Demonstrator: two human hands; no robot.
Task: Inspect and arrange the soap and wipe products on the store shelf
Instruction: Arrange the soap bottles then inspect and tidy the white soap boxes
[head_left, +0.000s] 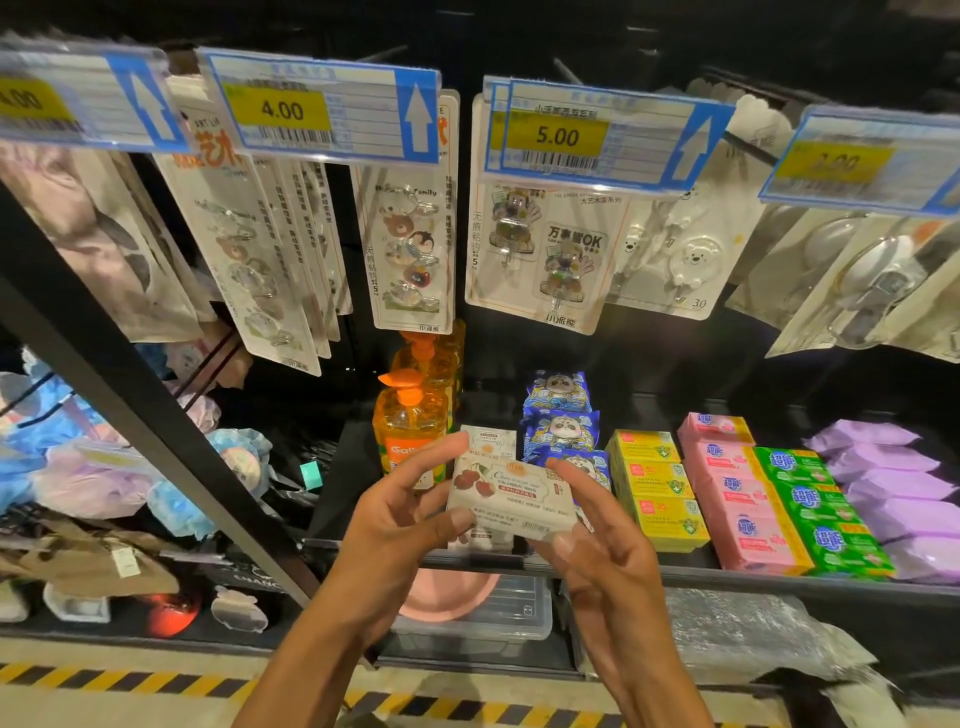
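Orange bottles (410, 415) stand at the shelf's (753, 576) left. In front of the shelf, the left hand (405, 504) pinches the soap box's (511, 496) left end, thumb near, fingers far. The box lies printed face up, its long axis running left to right, cherry end left. The right hand (597, 540) pinches the right end, its other fingers spread loose. Blue wipes (561, 428), yellow boxes (660, 493), and pink (737, 499) and green soaps (821, 514) sit to the right.

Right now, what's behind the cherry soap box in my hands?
A similar white box sits on the shelf right behind the cherry soap box, between the orange pump bottle and blue panda packs. Its lower half and the row in front are covered.
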